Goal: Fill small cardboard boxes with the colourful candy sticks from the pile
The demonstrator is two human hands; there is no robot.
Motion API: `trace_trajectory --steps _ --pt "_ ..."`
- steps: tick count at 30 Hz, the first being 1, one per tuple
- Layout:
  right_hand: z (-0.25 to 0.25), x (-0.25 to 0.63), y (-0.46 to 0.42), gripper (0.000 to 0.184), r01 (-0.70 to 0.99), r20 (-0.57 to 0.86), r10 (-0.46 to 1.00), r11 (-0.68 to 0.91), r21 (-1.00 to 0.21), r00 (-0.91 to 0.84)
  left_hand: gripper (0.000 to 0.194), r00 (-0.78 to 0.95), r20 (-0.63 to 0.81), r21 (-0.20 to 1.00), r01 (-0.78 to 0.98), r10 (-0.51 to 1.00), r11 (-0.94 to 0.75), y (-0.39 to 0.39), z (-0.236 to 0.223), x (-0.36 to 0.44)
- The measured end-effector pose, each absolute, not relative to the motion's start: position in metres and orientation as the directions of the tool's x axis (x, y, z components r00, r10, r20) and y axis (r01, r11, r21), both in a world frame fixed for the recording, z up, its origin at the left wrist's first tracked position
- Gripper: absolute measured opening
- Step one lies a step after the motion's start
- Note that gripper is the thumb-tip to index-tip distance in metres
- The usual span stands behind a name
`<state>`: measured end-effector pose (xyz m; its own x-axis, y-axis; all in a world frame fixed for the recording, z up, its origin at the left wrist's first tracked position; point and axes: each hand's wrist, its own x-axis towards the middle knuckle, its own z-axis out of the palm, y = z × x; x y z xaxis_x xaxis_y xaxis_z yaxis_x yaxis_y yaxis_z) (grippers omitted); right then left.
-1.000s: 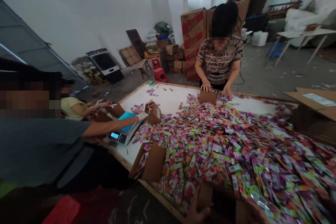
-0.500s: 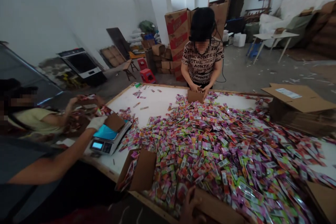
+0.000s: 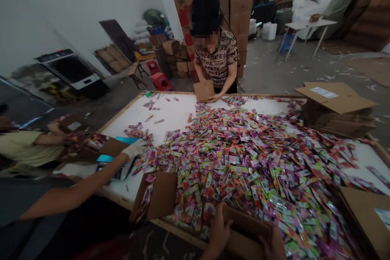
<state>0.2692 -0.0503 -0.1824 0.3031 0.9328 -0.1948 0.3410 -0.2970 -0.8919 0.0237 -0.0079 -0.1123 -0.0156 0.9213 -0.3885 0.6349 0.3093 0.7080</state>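
Observation:
An open cardboard box (image 3: pixel 243 237) is at the front edge of the table, its inside dark and partly cut off by the picture's bottom. My left hand (image 3: pixel 219 229) grips its left wall, with the thumb over the rim. At the box's right end, my right hand (image 3: pixel 276 243) is closed on the wall; it is dim and part of it is out of the picture. A broad heap of small glossy packets (image 3: pixel 237 162) in purple, red and green lies just beyond the box.
Left of my box stands another box (image 3: pixel 163 195) with packets inside. A co-worker's gloved hand (image 3: pixel 135 149) reaches past a scale (image 3: pixel 122 172). Across the table (image 3: pixel 173 109), a person holds a small box (image 3: pixel 204 90). Flattened cartons (image 3: pixel 338 118) are stacked at right.
My box now shows more, with both my hands on it. The co-worker's gloved hand has moved from the scale to the packets. The person opposite has tilted their box up. The view has shifted.

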Motion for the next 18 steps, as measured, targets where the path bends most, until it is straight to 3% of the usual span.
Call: trace_trajectory --steps 4,6,8,10,14,16,18 --pt "-0.182 0.265 -0.048 0.051 0.336 -0.209 0.914 -0.329 -0.882 0.346 0.067 0.017 -0.299 0.558 0.814 0.954 0.161 -0.007 -0.097 0.027" --pt "-0.177 0.261 -0.05 0.049 0.332 -0.204 0.918 -0.32 -0.888 0.339 0.065 0.266 -0.252 0.53 0.843 0.93 -0.098 -0.005 -0.086 0.021" --pt "-0.17 0.261 -0.052 0.049 0.317 -0.223 0.914 -0.334 -0.888 0.338 0.074 0.598 -0.223 0.589 0.712 0.769 -0.383 0.003 -0.072 0.018" --pt "-0.16 0.265 -0.049 0.053 0.285 -0.273 0.904 -0.371 -0.884 0.329 0.09 0.773 -0.213 0.669 0.561 0.598 -0.487 0.017 -0.056 0.022" --pt "-0.132 0.288 -0.029 0.066 0.186 -0.346 0.869 -0.428 -0.884 0.353 0.102 0.763 -0.302 0.69 0.589 0.572 -0.421 0.053 -0.014 0.034" --pt "-0.122 0.298 -0.019 0.07 0.225 -0.264 0.852 -0.396 -0.891 0.452 0.102 0.667 -0.289 0.673 0.651 0.687 -0.35 0.064 0.013 0.023" --pt "-0.122 0.3 -0.014 0.072 0.392 -0.1 0.861 -0.327 -0.86 0.498 0.089 0.443 -0.196 0.666 0.715 0.875 -0.213 0.066 0.04 -0.005"
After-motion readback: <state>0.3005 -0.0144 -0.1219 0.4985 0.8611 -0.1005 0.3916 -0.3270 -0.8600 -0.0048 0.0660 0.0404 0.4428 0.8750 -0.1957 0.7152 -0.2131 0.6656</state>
